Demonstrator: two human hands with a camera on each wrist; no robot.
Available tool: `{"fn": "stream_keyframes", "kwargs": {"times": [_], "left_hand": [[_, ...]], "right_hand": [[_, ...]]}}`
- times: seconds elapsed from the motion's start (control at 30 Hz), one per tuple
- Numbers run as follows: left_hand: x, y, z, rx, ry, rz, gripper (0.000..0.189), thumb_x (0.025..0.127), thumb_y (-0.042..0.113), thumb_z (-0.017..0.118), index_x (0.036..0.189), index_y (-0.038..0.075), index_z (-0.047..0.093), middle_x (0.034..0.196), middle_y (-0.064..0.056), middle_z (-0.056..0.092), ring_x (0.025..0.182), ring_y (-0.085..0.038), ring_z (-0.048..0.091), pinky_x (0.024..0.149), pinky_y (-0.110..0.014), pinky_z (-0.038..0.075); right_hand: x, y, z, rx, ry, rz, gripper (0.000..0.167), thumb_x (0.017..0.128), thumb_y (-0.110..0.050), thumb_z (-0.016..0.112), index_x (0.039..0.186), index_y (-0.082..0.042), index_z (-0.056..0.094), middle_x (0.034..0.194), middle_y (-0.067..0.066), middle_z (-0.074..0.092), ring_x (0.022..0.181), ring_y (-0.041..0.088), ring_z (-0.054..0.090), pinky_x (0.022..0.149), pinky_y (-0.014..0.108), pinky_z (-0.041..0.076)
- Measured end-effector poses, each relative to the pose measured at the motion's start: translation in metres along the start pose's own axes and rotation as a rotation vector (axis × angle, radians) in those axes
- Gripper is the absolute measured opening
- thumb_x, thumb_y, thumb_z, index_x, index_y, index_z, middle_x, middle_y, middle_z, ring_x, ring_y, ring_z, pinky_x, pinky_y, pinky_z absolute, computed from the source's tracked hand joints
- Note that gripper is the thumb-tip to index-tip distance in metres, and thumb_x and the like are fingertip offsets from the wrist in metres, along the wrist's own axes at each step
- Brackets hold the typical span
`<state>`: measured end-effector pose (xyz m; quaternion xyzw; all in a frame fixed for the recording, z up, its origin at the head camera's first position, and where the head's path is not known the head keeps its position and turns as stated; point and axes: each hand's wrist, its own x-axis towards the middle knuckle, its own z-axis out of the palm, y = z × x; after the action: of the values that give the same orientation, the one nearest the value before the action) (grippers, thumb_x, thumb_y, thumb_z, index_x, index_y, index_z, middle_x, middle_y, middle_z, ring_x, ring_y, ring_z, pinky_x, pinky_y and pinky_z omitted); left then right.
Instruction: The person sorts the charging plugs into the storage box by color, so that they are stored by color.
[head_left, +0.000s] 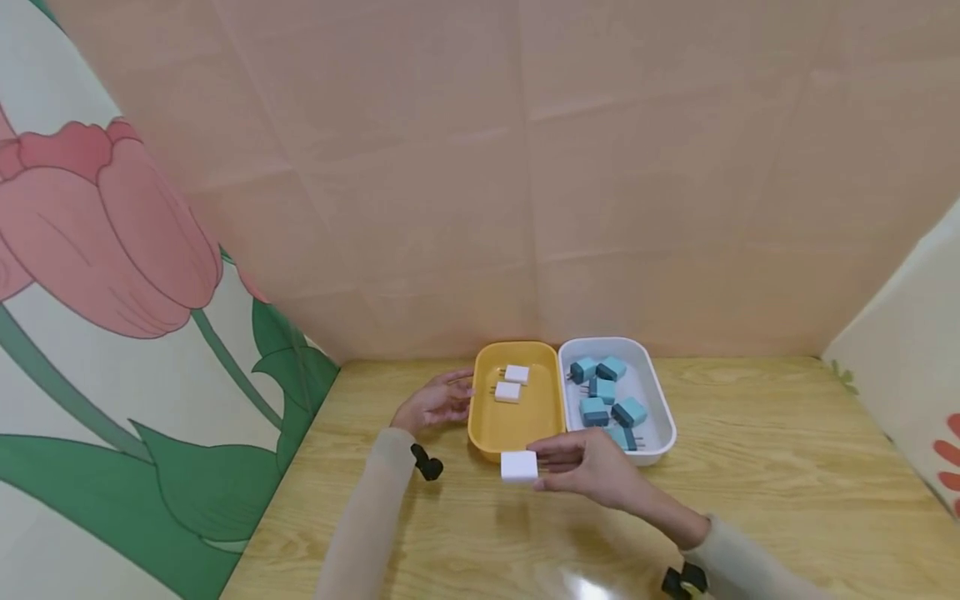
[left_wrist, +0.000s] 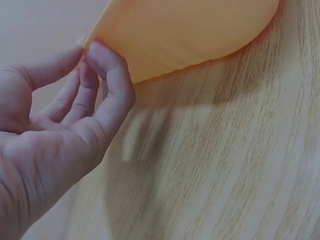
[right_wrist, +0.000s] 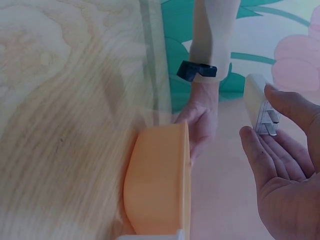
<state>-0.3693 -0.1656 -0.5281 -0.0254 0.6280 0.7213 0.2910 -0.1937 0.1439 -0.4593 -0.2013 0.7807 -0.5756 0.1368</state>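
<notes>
My right hand (head_left: 600, 471) pinches a white charger plug (head_left: 519, 467) between thumb and fingers, above the table just in front of the yellow tray (head_left: 517, 429). Its metal prongs (right_wrist: 271, 125) point back toward the palm in the right wrist view. At the tray's left side, my left hand (head_left: 438, 400) grips the rim between thumb and fingers, as the left wrist view shows close up. Two more white charger plugs (head_left: 507, 392) lie inside the yellow tray, toward its far half.
Touching the yellow tray on its right is a white tray (head_left: 663, 425) with several blue charger plugs (head_left: 628, 411) in it. Both stand on the wooden table (head_left: 772, 450) against a pinkish-brown backdrop (head_left: 420, 208). A tulip-painted wall (head_left: 142, 242) rises at the left.
</notes>
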Motion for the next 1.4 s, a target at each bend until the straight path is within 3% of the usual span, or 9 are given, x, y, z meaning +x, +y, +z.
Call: {"fn": "stream_keyframes", "kwargs": {"times": [0.53,0.83,1.4], "left_hand": [[-0.001,0.002,0.001,-0.018,-0.001,0.003,0.058,0.103,0.0,0.061,0.158,0.014,0.047,0.125,-0.01,0.067,0.097,-0.017,0.066,0.081,-0.03,0.058],[-0.001,0.001,0.002,0.004,0.011,0.015,0.057,0.103,0.001,0.062,0.156,0.014,0.049,0.126,-0.009,0.067,0.097,-0.016,0.068,0.078,-0.029,0.06],[0.0,-0.001,0.001,0.015,0.015,0.025,0.055,0.103,0.003,0.062,0.156,0.014,0.05,0.132,-0.011,0.064,0.093,-0.013,0.067,0.077,-0.028,0.06]], "right_hand": [[0.012,-0.001,-0.008,0.018,0.02,-0.008,0.049,0.081,-0.022,0.092,0.123,0.0,0.076,0.117,0.019,0.078,0.103,0.023,0.08,0.083,0.028,0.065],[0.02,-0.005,-0.013,-0.076,0.058,0.037,0.05,0.079,-0.03,0.093,0.121,-0.007,0.078,0.115,0.014,0.08,0.103,0.022,0.08,0.082,0.027,0.065],[0.04,0.004,-0.023,-0.139,0.079,0.039,0.048,0.081,-0.032,0.092,0.121,-0.009,0.078,0.112,0.01,0.081,0.102,0.02,0.079,0.082,0.028,0.065]]}}
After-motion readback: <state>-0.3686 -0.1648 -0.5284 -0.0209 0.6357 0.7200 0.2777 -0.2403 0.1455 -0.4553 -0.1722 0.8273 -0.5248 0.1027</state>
